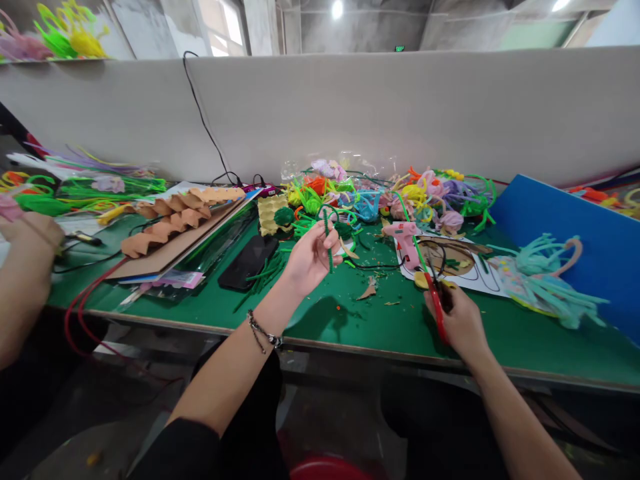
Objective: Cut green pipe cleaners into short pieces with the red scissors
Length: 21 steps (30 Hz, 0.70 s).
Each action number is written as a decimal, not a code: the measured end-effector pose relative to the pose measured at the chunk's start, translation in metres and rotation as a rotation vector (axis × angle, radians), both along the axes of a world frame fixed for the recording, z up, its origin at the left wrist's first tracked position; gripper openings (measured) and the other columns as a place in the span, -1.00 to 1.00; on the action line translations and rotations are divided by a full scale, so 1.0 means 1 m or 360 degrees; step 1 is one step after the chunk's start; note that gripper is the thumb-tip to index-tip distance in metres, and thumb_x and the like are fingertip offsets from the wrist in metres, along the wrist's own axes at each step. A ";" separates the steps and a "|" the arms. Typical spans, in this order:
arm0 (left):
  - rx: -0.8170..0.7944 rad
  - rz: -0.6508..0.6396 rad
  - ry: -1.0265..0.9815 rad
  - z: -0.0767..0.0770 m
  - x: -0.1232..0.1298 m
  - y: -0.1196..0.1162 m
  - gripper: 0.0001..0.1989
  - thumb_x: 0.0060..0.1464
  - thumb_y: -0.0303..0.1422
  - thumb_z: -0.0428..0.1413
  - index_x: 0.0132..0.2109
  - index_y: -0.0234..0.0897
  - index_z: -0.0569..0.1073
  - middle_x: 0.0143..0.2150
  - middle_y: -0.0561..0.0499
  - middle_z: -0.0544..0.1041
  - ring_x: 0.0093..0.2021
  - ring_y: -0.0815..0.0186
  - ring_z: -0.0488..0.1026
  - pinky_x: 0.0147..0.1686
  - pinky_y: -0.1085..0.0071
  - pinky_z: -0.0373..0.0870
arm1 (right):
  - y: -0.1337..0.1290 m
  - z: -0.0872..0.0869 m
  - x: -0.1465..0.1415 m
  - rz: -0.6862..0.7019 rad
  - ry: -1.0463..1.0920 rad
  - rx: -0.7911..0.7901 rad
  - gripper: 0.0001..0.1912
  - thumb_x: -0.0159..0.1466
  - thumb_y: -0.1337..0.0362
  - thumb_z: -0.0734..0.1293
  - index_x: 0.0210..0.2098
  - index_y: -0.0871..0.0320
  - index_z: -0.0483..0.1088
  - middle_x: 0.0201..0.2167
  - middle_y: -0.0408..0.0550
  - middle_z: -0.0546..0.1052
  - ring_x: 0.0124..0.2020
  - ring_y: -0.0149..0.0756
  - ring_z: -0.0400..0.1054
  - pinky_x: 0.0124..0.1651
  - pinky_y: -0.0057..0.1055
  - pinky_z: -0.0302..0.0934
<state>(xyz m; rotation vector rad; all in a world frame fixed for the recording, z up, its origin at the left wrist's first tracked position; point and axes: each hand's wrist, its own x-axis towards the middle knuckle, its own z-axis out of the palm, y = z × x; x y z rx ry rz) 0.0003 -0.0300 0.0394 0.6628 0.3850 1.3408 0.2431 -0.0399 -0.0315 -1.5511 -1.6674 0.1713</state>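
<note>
My left hand [313,259], with a bracelet on its wrist, pinches a short dark green fuzzy stem [328,243] upright above the middle of the green table. On the right, my right hand [457,317] is closed round red-handled scissors [436,307], their blades pointing up and away. A long bright green stem [407,217] runs up from near the scissors; whether the blades touch it I cannot tell. Just behind the scissors lies a pink glue gun [406,241] on a white printed sheet [483,277]. Small green clippings are scattered between my hands.
A black phone [249,262] and cardboard with egg-carton strips [173,223] lie left. Colourful stem bundles [365,203] line the back. A blue board [565,233] and a teal stem figure [555,280] stand right. Another person's hand [30,243] is far left.
</note>
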 end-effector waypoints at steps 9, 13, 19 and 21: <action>-0.0196 -0.0222 0.0140 -0.013 0.010 -0.004 -0.74 0.15 -0.42 -0.17 -0.47 -0.32 0.28 -0.67 0.18 0.08 -0.70 0.54 0.08 -0.67 0.64 0.17 | -0.003 0.044 -0.068 0.0633 0.0524 -0.0134 -0.75 0.05 0.05 0.24 -0.47 0.12 0.25 -0.60 -0.16 0.33 -0.57 -0.41 0.21 -0.50 -0.45 0.15; -0.0286 -0.0181 0.0234 -0.017 0.009 -0.005 -0.71 0.15 -0.40 -0.18 -0.49 -0.31 0.28 -0.70 0.19 0.08 -0.71 0.53 0.12 -0.60 0.60 0.25 | 0.009 0.050 -0.100 0.1046 0.0748 -0.0268 -0.68 0.05 -0.01 0.26 -0.47 0.13 0.23 -0.49 -0.14 0.33 -0.48 -0.41 0.24 -0.37 -0.42 0.21; -0.0220 -0.0223 0.0166 -0.024 0.010 -0.006 -0.72 0.14 -0.43 -0.17 -0.49 -0.34 0.28 -0.70 0.18 0.10 -0.73 0.55 0.05 -0.66 0.63 0.14 | 0.015 0.038 -0.105 0.1207 0.0858 -0.0487 -0.71 0.05 0.05 0.30 -0.44 0.13 0.19 -0.45 -0.14 0.32 -0.43 -0.40 0.23 -0.35 -0.40 0.22; -0.0195 -0.0240 0.0172 -0.026 0.010 -0.006 -0.74 0.13 -0.43 -0.15 -0.48 -0.34 0.28 -0.69 0.18 0.11 -0.72 0.56 0.05 -0.64 0.63 0.15 | 0.016 0.036 -0.103 0.1179 0.0882 -0.0476 -0.71 0.04 0.05 0.30 -0.47 0.12 0.18 -0.48 -0.16 0.31 -0.45 -0.41 0.23 -0.40 -0.42 0.21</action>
